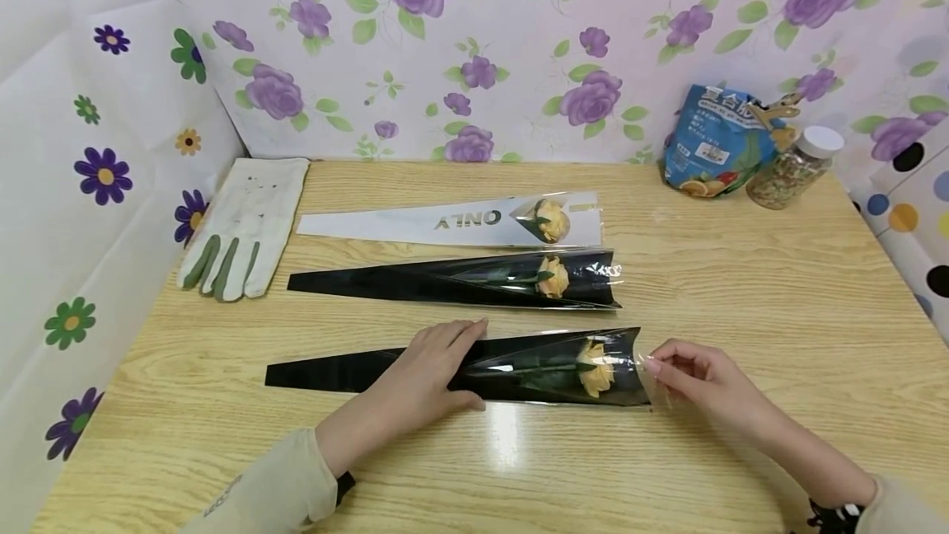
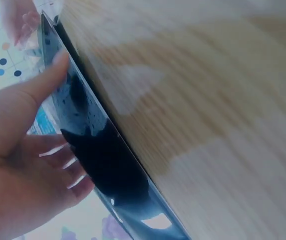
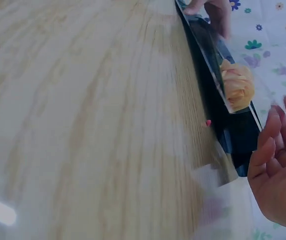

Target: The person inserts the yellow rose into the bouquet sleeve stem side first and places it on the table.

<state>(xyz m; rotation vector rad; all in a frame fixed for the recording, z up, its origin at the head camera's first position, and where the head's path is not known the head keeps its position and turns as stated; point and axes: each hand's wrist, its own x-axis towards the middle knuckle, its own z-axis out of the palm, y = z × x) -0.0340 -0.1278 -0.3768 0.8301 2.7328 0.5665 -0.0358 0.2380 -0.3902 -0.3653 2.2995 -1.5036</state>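
Note:
A yellow rose [image 1: 596, 369] lies in the nearest black flower sleeve [image 1: 334, 371], under its clear front film. Across the middle of this sleeve rests my left hand [image 1: 426, 377], thumb stretched toward the near edge and fingers reaching the far edge. At the wide end, beyond the bloom, my right hand [image 1: 704, 377] pinches the clear film [image 1: 651, 377] between thumb and fingers. The right wrist view shows the rose [image 3: 237, 86] close to the sleeve's mouth, the right hand [image 3: 280, 160] beside it. In the left wrist view, the left hand [image 2: 28, 150] lies along the dark sleeve [image 2: 115, 165].
Behind lie another black sleeve [image 1: 385, 283] with a yellow rose and a white sleeve [image 1: 371, 225] lettered ONLY. A white-and-green glove [image 1: 248, 213] is at left. A blue pouch [image 1: 712, 142] with a clip and a white-lidded jar [image 1: 789, 171] stand back right.

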